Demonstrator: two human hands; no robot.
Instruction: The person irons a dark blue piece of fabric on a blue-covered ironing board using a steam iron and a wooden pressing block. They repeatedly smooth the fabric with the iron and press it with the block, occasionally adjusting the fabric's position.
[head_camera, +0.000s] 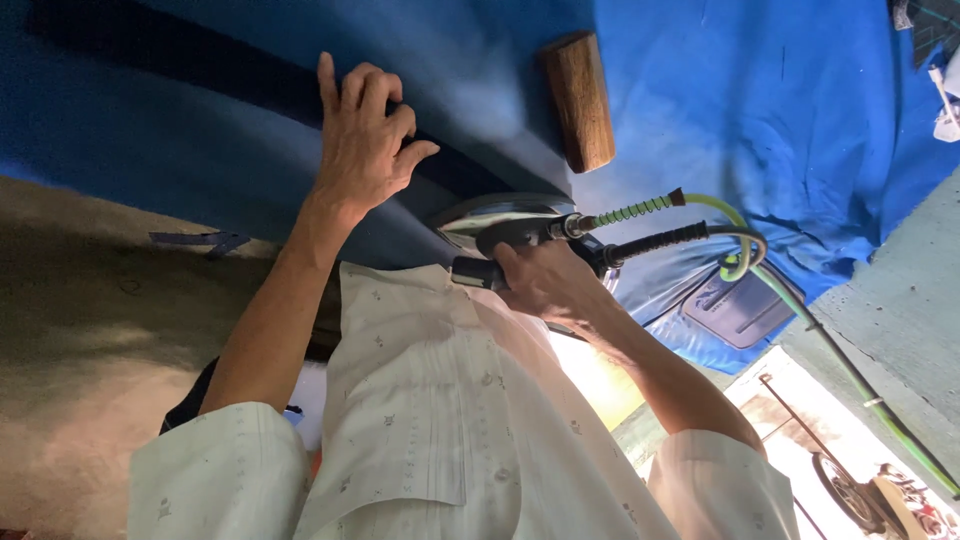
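Observation:
My left hand (365, 130) rests with its fingers slightly spread and bent on a dark navy strip of cloth (200, 70). That cloth lies across a blue padded surface (760, 110). My right hand (545, 282) is closed around the black handle of a shiny metal steam iron (500, 218), which sits on the dark cloth just right of my left hand. A green hose (640, 208) and a black hose (670, 238) leave the iron's rear towards the right. My white shirt (430, 400) fills the lower middle of the view.
A brown wooden block (580, 100) lies on the blue cover above the iron. A grey-blue flat pad (735, 308) sits under the hose loop at right. The green hose runs down to the lower right, where a two-wheeled vehicle (880, 495) shows. A tan surface (90, 330) is at left.

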